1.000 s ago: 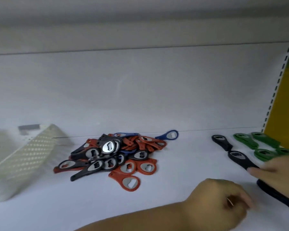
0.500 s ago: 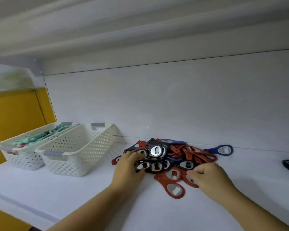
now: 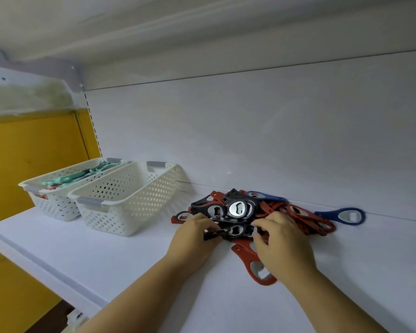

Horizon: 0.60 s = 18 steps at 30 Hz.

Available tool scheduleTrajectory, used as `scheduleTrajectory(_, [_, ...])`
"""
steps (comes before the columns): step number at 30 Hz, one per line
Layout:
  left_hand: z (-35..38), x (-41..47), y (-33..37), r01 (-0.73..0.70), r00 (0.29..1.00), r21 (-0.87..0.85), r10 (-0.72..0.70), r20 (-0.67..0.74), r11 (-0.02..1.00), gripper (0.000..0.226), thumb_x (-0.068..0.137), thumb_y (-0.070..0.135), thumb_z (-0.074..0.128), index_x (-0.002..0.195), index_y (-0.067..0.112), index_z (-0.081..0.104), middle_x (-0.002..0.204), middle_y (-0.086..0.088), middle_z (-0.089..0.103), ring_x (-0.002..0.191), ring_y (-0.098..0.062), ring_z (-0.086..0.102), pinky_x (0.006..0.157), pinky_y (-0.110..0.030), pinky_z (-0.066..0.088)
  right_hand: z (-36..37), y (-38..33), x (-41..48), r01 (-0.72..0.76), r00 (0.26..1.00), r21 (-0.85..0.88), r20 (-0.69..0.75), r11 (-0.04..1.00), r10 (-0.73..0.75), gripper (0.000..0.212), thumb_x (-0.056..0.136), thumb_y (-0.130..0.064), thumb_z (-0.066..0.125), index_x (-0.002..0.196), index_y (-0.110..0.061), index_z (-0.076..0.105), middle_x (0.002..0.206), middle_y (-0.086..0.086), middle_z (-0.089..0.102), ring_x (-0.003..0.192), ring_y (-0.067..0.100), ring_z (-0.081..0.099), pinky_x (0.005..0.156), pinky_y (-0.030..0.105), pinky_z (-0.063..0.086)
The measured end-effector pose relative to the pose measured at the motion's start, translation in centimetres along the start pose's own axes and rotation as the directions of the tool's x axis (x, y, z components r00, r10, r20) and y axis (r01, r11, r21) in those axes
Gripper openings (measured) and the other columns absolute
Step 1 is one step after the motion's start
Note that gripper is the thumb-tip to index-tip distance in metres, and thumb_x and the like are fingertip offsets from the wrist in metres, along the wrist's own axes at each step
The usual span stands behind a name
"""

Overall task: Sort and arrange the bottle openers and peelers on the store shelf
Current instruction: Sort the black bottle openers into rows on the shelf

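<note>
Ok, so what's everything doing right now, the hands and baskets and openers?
pile of openers, jumbled, unsorted
left hand, pinching a black opener
right hand, fingers curled on the pile, grip unclear
blue opener, flat at the pile's right edge
near basket, upright, nothing seen inside
far basket, upright, holding teal tools

Hands [image 3: 196, 236] [image 3: 282, 246] on opener pile [image 3: 240, 209]

Bare left hand [image 3: 194, 237], bare right hand [image 3: 285, 247], both forearms [image 3: 139, 292] uncovered
</note>
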<state>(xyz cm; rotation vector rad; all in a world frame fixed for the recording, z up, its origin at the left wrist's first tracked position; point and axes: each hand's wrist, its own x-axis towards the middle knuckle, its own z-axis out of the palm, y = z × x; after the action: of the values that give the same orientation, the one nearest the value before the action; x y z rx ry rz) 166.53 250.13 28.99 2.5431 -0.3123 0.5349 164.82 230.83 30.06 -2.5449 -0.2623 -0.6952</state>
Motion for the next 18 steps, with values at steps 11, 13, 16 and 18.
scheduleTrajectory(11, [-2.7, -0.2, 0.0, 0.359, 0.91, -0.882, -0.322, 0.26, 0.304, 0.017, 0.094, -0.002, 0.048, 0.099, 0.009, 0.06, 0.091, -0.01, 0.071, 0.065, -0.012, 0.06, 0.053, -0.018, 0.046, 1.6, -0.8, 0.0, 0.13, 0.973, -0.039, 0.198, 0.991, -0.12, 0.023, 0.091, -0.035, 0.058, 0.112, -0.035, 0.068, 0.13, -0.012, 0.048, 0.123, 0.013, 0.039, 0.098, 0.03, 0.037])
scheduleTrajectory(13, [-3.0, -0.2, 0.0, 0.379, 0.894, -0.916, -0.309, 0.325, 0.132, 0.022, 0.094, -0.007, 0.044, 0.096, 0.009, 0.058, 0.092, -0.012, 0.07, 0.072, -0.016, 0.065, 0.063, -0.021, 0.054, 1.9, -0.4, 0.0, 0.151, 0.975, 0.007, 0.163, 0.989, -0.15, 0.017, 0.088, -0.029, 0.065, 0.102, -0.029, 0.073, 0.12, -0.009, 0.055, 0.117, 0.015, 0.045, 0.095, 0.03, 0.04])
scheduleTrajectory(16, [-3.2, -0.2, -0.1, 0.417, 0.859, -0.902, -0.277, 0.431, -0.109, 0.027, 0.094, -0.008, 0.036, 0.101, 0.004, 0.058, 0.101, -0.019, 0.069, 0.089, -0.026, 0.069, 0.083, -0.034, 0.057, 1.8, 0.1, 0.2, 0.161, 0.986, 0.115, 0.017, 0.98, -0.164, 0.011, 0.085, -0.016, 0.068, 0.092, -0.018, 0.076, 0.1, -0.006, 0.059, 0.097, 0.015, 0.054, 0.078, 0.017, 0.041])
scheduleTrajectory(18, [-3.4, -0.4, 0.0, 0.464, 0.845, -0.875, -0.227, 0.485, -0.142, 0.03, 0.093, -0.007, 0.033, 0.101, 0.004, 0.059, 0.107, -0.021, 0.068, 0.099, -0.03, 0.068, 0.085, -0.037, 0.056, 1.1, -0.1, 0.4, 0.129, 0.989, 0.208, -0.099, 0.97, -0.11, 0.011, 0.088, -0.012, 0.063, 0.092, -0.013, 0.074, 0.091, -0.007, 0.059, 0.083, 0.007, 0.054, 0.066, 0.007, 0.036])
